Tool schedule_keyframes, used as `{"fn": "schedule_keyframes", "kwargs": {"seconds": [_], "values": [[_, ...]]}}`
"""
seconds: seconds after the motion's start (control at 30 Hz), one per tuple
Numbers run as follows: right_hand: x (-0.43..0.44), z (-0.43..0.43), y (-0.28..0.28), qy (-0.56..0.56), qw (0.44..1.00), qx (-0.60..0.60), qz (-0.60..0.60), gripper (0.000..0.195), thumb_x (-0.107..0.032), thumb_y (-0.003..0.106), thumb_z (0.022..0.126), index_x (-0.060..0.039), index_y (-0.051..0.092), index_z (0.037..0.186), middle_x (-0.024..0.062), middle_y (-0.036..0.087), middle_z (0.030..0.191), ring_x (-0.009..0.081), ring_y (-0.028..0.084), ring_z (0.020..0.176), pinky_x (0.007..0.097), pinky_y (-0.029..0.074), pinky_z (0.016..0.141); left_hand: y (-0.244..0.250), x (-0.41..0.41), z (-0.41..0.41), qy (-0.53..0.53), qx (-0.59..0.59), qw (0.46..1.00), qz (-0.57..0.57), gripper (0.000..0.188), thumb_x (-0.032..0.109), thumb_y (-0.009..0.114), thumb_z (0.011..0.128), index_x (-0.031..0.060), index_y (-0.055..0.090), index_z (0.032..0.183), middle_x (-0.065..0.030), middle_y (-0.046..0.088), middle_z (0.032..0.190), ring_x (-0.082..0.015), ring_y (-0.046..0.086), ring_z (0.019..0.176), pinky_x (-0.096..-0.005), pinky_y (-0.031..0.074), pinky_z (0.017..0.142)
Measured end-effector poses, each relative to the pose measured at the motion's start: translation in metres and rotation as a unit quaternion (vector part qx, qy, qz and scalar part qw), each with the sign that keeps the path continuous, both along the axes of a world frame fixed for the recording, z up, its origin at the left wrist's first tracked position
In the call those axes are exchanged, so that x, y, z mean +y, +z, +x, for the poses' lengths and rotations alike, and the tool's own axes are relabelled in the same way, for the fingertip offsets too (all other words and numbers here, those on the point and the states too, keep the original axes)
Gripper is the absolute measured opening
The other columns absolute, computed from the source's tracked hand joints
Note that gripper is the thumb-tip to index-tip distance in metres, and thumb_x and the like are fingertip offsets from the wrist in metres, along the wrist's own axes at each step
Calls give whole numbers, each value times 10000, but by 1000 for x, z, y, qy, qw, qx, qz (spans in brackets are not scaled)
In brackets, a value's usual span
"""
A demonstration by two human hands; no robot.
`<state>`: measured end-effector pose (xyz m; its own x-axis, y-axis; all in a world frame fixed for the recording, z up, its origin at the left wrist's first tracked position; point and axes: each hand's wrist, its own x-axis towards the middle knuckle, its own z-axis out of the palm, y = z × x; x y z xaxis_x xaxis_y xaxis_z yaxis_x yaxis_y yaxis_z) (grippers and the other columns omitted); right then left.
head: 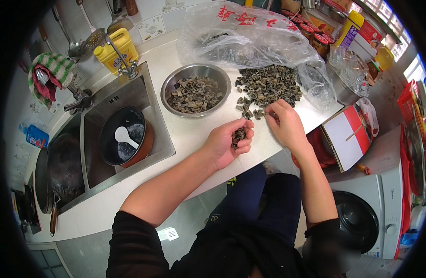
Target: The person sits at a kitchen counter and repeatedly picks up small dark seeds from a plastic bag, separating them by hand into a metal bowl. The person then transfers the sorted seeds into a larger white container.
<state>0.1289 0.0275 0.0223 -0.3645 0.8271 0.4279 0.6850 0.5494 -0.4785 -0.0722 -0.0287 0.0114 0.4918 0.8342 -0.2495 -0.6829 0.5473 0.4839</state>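
My left hand (232, 140) is cupped around a small clump of dark dried wood ear fungus (238, 136) above the white countertop (195, 133). To its right, my right hand (284, 121) reaches down with its fingertips at the near edge of a loose heap of dried fungus (270, 85). Whether a piece is pinched there, I cannot make out. Several stray pieces lie in front of the heap. A round stainless steel bowl (168, 106), part filled with the same dried pieces, stands left of the heap.
A large clear plastic bag (206, 52) with red writing slumps behind the heap. The sink (161, 139) on the left holds a dark pot (107, 149) with a white spoon (124, 136). Glass jars (319, 43) crowd the back right. A washing machine (369, 194) stands lower right.
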Motion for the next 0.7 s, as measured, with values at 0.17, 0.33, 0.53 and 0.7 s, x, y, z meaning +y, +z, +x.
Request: {"fn": "schedule_keyframes", "kwargs": {"seconds": [0.17,0.33,0.53,0.7], "values": [[1,1,1,-10,999,-41,24,112,-25,654,820,6,654,928,109,602,815,240,613,702,333,496,640,-3,1,-1,-5,-7,1000,4,251,235,453,1024,11,566,1019,-71,580,813,-102,419,543,-240,350,508],[-8,-8,12,48,980,168,-95,119,-35,672,819,17,654,924,93,607,797,172,580,690,296,476,650,7,-2,2,17,38,999,-14,346,289,427,1038,-13,579,1112,-97,579,893,-124,447,616,-253,362,535],[-11,-12,17,27,991,123,-53,100,-38,672,800,9,647,884,117,594,807,241,598,685,328,478,634,1,-1,2,17,33,999,-7,286,266,456,1025,10,579,1063,-74,568,862,-109,425,586,-237,342,509],[-4,-3,-6,2,997,59,-49,100,-44,677,800,7,625,869,111,570,806,240,578,668,338,466,622,0,-1,1,3,10,1000,0,170,190,488,1003,35,545,959,-40,553,804,-81,389,524,-208,309,467]]}}
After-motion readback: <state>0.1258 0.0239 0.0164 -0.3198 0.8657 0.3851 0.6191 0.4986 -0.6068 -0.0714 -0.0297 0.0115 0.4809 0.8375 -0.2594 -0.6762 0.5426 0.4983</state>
